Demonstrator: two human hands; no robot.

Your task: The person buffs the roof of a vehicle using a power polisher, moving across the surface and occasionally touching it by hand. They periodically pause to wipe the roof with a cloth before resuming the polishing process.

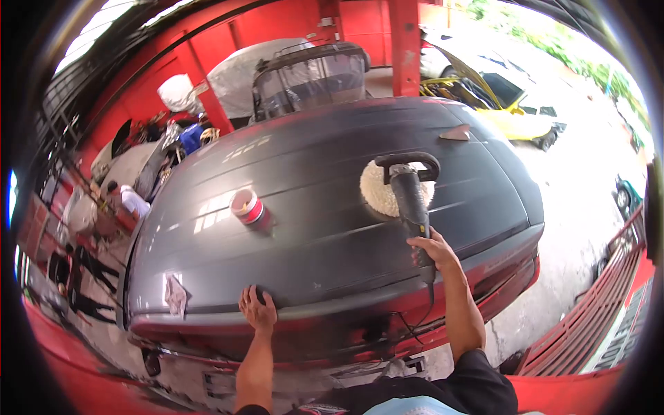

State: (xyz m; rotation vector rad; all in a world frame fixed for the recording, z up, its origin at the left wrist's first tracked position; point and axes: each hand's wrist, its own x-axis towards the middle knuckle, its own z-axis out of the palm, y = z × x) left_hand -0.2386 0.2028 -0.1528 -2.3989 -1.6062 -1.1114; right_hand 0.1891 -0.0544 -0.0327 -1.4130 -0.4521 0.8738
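My right hand (pixel 434 250) is wrapped round the body of a black polisher (pixel 411 204). The polisher's round, fluffy cream pad (pixel 379 190) lies against the dark roof (pixel 311 180) of a vehicle, right of centre. A cable hangs from the tool's rear end. Near the roof's front edge rests my left hand (pixel 258 308), its fingers around a small black object (pixel 261 294) that is mostly hidden. A red and white tub (pixel 247 206) stands on the roof, left of the polisher. One crumpled cloth (pixel 176 296) lies at the near left, and a pinkish piece (pixel 455 133) at the far right.
Beyond the roof are a plastic-wrapped vehicle (pixel 308 76), a red post (pixel 405 48) and a yellow car (pixel 532 124) with its hood raised. People stand at the left, one in a white shirt (pixel 133 200). A slatted metal bench (pixel 581 311) is at the right.
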